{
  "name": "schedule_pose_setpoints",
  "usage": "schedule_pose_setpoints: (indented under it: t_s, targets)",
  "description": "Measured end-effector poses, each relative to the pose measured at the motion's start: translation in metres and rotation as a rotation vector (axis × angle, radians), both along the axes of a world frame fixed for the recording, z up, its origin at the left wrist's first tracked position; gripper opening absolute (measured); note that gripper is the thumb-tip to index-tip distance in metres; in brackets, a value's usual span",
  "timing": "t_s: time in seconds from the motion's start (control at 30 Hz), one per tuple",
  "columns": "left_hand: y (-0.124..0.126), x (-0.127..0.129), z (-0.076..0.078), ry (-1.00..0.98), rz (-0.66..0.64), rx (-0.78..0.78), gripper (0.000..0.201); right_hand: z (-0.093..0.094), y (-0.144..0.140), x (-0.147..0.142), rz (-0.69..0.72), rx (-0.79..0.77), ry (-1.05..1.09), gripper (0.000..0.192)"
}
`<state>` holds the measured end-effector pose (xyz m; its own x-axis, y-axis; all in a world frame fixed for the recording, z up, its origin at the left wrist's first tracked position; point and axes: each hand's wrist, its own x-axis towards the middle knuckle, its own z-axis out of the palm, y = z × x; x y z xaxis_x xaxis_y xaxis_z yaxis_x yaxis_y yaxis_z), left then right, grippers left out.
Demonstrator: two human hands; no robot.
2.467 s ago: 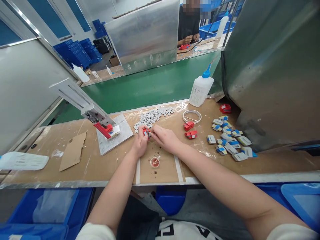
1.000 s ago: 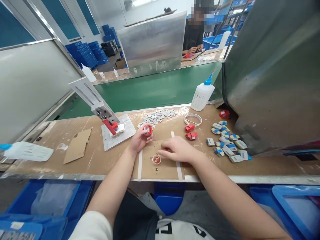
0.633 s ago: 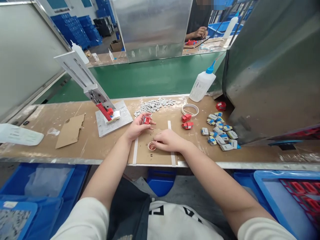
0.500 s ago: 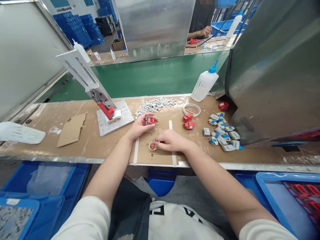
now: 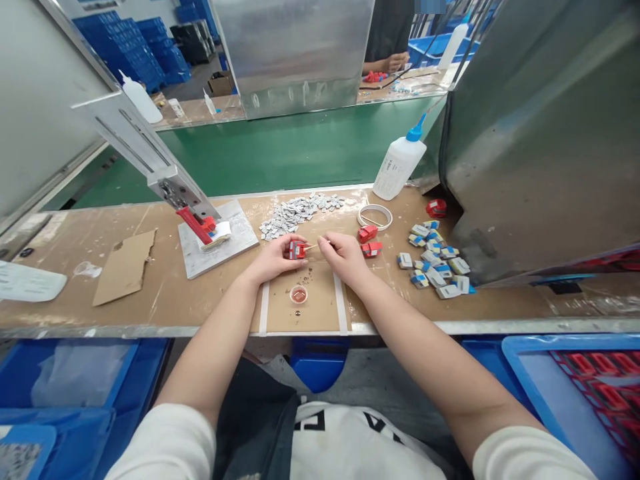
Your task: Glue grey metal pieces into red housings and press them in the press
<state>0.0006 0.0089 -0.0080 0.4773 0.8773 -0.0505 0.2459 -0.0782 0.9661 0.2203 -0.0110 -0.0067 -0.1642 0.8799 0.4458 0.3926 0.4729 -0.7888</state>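
My left hand (image 5: 274,259) holds a small red plastic part (image 5: 297,250) just above the workbench. My right hand (image 5: 341,254) pinches a thin stick (image 5: 312,247) whose tip touches the red part. A small round cap of reddish glue (image 5: 299,295) sits on the taped cardboard pad (image 5: 320,313) just below both hands. A heap of small grey plates (image 5: 295,212) lies behind the hands.
Two more red parts (image 5: 367,241) and a tape ring (image 5: 375,216) lie right of my hands, then several blue-and-white pieces (image 5: 434,261). A white squeeze bottle (image 5: 399,167), a press jig (image 5: 197,223) on a plate, a cardboard scrap (image 5: 124,267). A person works across the green belt (image 5: 290,153).
My right hand lifted the stick from the glue cap and brought it up to the red part in my left hand. The camera view tilted down slightly.
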Motion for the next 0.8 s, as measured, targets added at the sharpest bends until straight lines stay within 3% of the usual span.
schedule_pose_setpoints:
  t_s: [0.4, 0.53, 0.73, 0.8]
  targets:
    - [0.0019, 0.0035, 0.0010, 0.068, 0.027, 0.028, 0.060, 0.0042, 0.0001, -0.0042, -0.024, -0.024, -0.318, 0.039]
    - [0.0020, 0.0041, 0.0014, 0.055, 0.041, 0.024, 0.060, 0.0031, 0.0011, -0.0064, 0.039, -0.029, -0.267, 0.041]
    - [0.0023, 0.0032, 0.0005, 0.055, 0.046, 0.050, 0.056, 0.0023, 0.0029, -0.0051, -0.032, -0.007, -0.169, 0.043]
    - [0.0027, 0.0024, -0.0008, 0.021, 0.045, 0.031, 0.058, 0.0034, -0.0009, -0.0019, 0.044, 0.013, -0.127, 0.044]
